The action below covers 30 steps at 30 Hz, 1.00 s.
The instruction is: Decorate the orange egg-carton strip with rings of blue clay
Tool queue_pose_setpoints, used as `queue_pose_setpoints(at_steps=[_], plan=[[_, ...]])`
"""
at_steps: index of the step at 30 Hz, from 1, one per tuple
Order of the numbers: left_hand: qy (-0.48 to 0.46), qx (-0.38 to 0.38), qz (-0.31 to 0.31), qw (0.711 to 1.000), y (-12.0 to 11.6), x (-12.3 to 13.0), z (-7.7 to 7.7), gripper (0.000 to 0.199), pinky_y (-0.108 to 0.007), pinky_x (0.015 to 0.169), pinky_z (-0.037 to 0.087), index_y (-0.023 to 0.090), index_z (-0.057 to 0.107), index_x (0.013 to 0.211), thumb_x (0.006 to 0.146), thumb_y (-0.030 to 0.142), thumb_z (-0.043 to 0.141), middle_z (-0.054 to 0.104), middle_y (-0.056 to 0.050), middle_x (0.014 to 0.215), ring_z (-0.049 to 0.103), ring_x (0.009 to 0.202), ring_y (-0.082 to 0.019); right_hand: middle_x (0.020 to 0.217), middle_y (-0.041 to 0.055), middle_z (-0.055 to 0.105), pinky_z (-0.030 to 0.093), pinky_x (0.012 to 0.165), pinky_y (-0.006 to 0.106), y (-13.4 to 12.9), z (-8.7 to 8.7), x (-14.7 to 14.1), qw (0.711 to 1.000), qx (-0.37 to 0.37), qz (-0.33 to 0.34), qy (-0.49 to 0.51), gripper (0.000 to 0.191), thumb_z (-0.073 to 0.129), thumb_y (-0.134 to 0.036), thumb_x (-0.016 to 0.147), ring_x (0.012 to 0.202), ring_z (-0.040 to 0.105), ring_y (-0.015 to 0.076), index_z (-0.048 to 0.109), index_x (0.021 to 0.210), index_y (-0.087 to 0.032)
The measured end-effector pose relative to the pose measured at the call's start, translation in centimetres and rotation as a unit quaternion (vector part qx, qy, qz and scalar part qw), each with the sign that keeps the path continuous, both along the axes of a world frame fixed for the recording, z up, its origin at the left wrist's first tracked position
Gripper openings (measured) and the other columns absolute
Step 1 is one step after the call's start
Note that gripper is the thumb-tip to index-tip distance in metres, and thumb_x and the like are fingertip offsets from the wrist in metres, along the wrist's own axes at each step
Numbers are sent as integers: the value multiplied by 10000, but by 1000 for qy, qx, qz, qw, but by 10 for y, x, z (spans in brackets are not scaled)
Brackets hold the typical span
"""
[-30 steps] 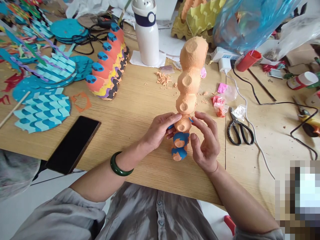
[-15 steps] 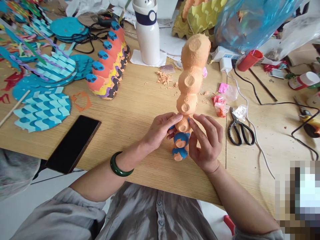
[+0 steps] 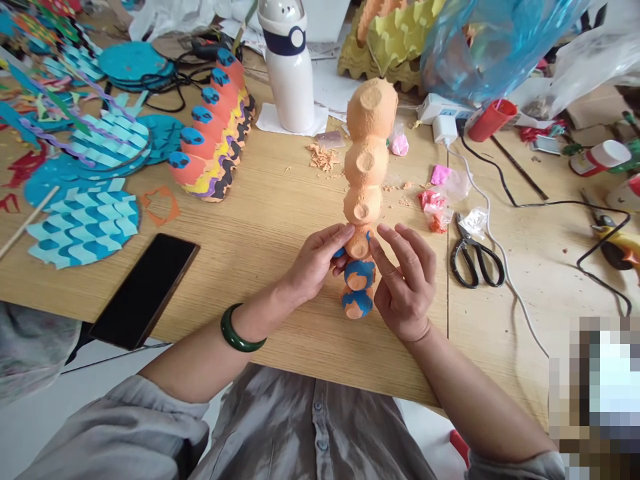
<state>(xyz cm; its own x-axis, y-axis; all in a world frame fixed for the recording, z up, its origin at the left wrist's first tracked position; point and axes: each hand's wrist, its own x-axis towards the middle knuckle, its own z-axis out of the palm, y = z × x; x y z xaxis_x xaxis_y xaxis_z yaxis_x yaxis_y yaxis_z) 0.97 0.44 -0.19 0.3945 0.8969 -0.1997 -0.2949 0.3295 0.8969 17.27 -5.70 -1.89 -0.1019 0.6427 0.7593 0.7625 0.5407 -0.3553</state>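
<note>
An orange egg-carton strip [image 3: 369,163], a row of rounded cups, stands in front of me. Blue clay [image 3: 361,273] covers much of its two nearest cups. My left hand [image 3: 316,261] grips the strip at the third cup from the near end, thumb on its left side; a bit of blue shows beneath the fingers. On the right side of that cup, my right hand [image 3: 407,283] touches a small blue strip of clay with its index fingertip. Its other fingers are spread and hold nothing visible.
A decorated orange egg-carton piece [image 3: 213,133], a white bottle [image 3: 287,73] and a phone [image 3: 146,291] lie to the left and back. Black-handled scissors [image 3: 475,257], clay packets [image 3: 434,203] and cables [image 3: 493,220] are at the right.
The strip's far end has swung slightly left and lower in view. The right index fingertip has shifted a little along the cup's side, with more blue clay showing there.
</note>
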Motion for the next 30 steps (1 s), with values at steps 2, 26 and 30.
queue_pose_setpoints(at_steps=[2,26,30], plan=[[-9,-5,1,1000,0,0,-1,476,-212,480,334,184,549,655,860,564,750,457,44,552,398,501,-63,1492,-9,667,550,1160,572,0,0,-1,1000,4,5,-4,529,515,-223,1048,1435,574,295,528,1538,-423],[-41,-19,-62,997,4,-3,3,522,-219,462,266,173,517,630,823,582,776,411,56,519,349,469,-51,1492,81,621,577,1048,542,6,3,-4,999,33,-32,8,632,387,-15,968,1385,585,294,597,1469,-340],[-17,-14,-67,997,2,-4,6,528,-227,443,253,179,511,624,810,589,786,408,60,511,347,453,-52,1461,63,650,541,1097,539,6,9,1,999,41,-25,-21,579,421,-24,977,1374,595,290,657,1396,-347]])
